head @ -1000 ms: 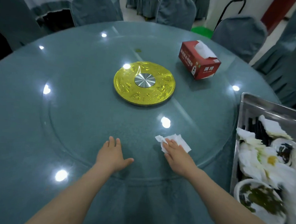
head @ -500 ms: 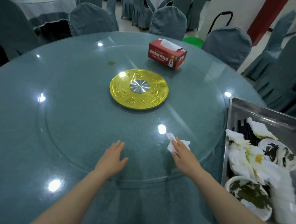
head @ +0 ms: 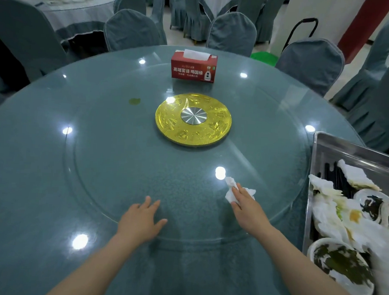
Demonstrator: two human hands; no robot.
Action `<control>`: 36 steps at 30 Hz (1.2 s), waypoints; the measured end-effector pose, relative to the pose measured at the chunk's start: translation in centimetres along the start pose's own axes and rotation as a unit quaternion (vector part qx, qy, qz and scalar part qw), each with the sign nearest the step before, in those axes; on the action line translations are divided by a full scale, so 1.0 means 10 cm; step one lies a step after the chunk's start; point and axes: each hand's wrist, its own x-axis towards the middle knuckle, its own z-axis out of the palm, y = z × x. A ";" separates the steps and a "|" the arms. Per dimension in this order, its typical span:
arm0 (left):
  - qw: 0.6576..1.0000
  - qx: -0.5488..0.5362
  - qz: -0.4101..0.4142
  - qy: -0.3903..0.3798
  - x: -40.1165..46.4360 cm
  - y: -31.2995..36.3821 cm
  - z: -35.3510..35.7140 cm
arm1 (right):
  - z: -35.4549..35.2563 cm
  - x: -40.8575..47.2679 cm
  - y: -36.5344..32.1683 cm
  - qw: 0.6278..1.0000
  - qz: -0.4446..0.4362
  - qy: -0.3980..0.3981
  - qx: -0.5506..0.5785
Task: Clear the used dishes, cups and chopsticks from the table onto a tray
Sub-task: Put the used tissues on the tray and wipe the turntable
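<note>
My right hand (head: 248,207) presses a crumpled white tissue (head: 230,191) flat against the glass turntable (head: 120,166) with straight fingers. My left hand (head: 140,221) lies flat on the near edge of the turntable, fingers spread, holding nothing. At the right edge a steel tray (head: 351,151) holds soiled white dishes (head: 342,268), used tissues and dark chopsticks (head: 338,179).
A red tissue box (head: 194,68) stands on the far side of the turntable. A gold disc (head: 192,121) with a metal hub marks the centre. A small green stain (head: 134,101) lies left of it. Covered chairs ring the table.
The turntable has rotated, carrying the tissue box from the right round to the far middle. My right hand and the tissue have slid slightly right and away.
</note>
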 end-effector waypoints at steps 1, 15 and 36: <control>1.000 -0.012 0.025 0.006 0.01 0.05 -0.05 | 0.03 0.00 -0.03 1.000 -0.006 -0.005 -0.002; 0.986 -0.146 -0.035 0.076 0.01 -0.17 0.00 | 0.33 -0.06 -0.16 0.999 -0.035 -0.018 -0.001; 0.979 -0.128 -0.155 0.027 0.42 -1.32 -0.18 | 0.31 0.07 0.08 0.999 0.026 -0.014 -0.041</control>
